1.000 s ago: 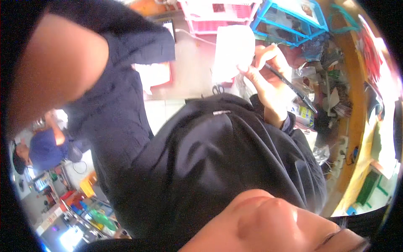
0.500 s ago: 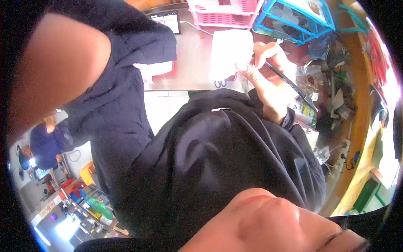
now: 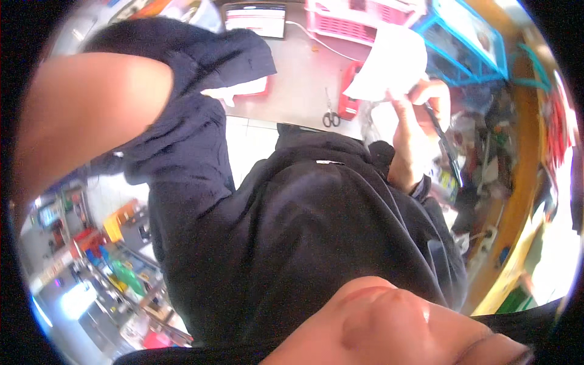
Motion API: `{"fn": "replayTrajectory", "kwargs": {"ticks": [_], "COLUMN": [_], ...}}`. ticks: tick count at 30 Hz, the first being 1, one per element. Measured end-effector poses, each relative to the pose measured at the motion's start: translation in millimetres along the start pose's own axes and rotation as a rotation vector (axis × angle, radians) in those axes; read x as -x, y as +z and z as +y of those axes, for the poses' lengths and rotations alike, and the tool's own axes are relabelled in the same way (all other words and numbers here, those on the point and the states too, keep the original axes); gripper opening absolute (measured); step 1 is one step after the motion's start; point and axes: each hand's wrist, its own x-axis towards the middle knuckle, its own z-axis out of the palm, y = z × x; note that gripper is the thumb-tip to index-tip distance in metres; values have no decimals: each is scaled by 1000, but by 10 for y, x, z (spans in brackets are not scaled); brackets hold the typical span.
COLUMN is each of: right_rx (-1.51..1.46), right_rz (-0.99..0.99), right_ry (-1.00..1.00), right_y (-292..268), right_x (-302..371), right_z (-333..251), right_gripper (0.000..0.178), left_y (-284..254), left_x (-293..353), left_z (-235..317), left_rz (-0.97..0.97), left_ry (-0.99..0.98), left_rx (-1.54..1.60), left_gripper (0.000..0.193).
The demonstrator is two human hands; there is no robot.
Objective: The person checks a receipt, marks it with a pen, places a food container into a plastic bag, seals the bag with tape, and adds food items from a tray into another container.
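Note:
My right hand [image 3: 420, 118] is raised at the upper right, its fingers closed. Thumb and fingers pinch the lower edge of a white sheet [image 3: 392, 61], which looks like paper and is washed out by the light. A dark pen [image 3: 447, 146] passes through the same hand, slanting down to the right. My left hand is out of the picture. Bare skin of a limb [image 3: 97, 109], beside dark cloth, fills the left side close to the camera. Under the sheet's left edge lie scissors with dark handles [image 3: 331, 118] and a red item [image 3: 349, 91] on the table [image 3: 292, 85].
A tablet [image 3: 255, 21] with a lit screen and a white cable stands at the back. Pink basket [image 3: 337, 24] and blue rack [image 3: 465, 45] stand behind the sheet. Plastic bags and clutter [image 3: 480, 134] crowd the right. Another red-edged item [image 3: 252, 88] lies near the dark sleeve.
The right hand has shifted rightward with sheet and pen, and the sheet has tilted. Scissors and the red item show more fully. The whole view has shifted slightly.

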Motion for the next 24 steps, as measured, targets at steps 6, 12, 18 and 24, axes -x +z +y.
{"fn": "replayTrajectory", "kwargs": {"ticks": [6,12,18,24], "right_rx": [8,-108,-85,74], "right_rz": [170,-431,-853,-935], "right_ry": [13,242,15,289], "right_y": [261,1356,2710,4201], "right_x": [-213,-308,-649,-943], "right_z": [367,740,1280,1738], "right_gripper": [29,26,45,21], "left_y": [673,1502,996,665], "left_x": [812,1926,3102,4723], "left_z": [-374,-438,-663,-1081], "left_rz": [195,783,1646,1942], "left_ry": [-329,-948,-817,-1139], "left_rx": [426,774,887,705], "left_gripper": [67,28,33,25]}}
